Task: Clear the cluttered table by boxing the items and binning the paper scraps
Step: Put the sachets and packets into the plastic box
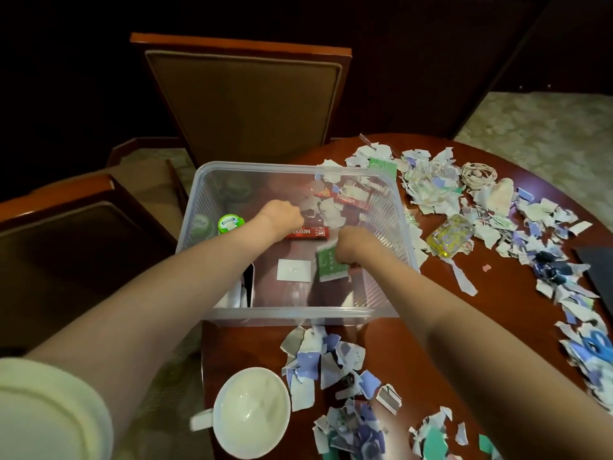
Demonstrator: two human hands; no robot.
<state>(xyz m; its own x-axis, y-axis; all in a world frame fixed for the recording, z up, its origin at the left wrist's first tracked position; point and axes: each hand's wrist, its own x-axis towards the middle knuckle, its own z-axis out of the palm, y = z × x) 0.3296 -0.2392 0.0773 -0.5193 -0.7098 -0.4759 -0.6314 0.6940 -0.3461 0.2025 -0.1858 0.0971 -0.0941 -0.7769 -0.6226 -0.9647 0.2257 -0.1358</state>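
Note:
A clear plastic box [386,207] stands at the table's left edge with both my hands inside it. My left hand [282,214] has its fingers closed at a pile of white paper scraps [328,212] on the box floor. My right hand [352,243] is curled over the top edge of a green sachet [328,267]. Between the hands lies a red coffee stick [306,233], and more red sticks [343,196] lie at the far side. A green round gum tub [230,223], a white card [293,270] and a dark phone-like object [249,287] are also in the box.
Torn paper scraps [431,190] cover the brown table [252,340]. On it are a white cup [252,413], a yellow clear case [449,235], a coiled cord [479,174], blue scissors [593,343] and another green sachet [383,166]. Two chairs [245,107] stand beyond the box.

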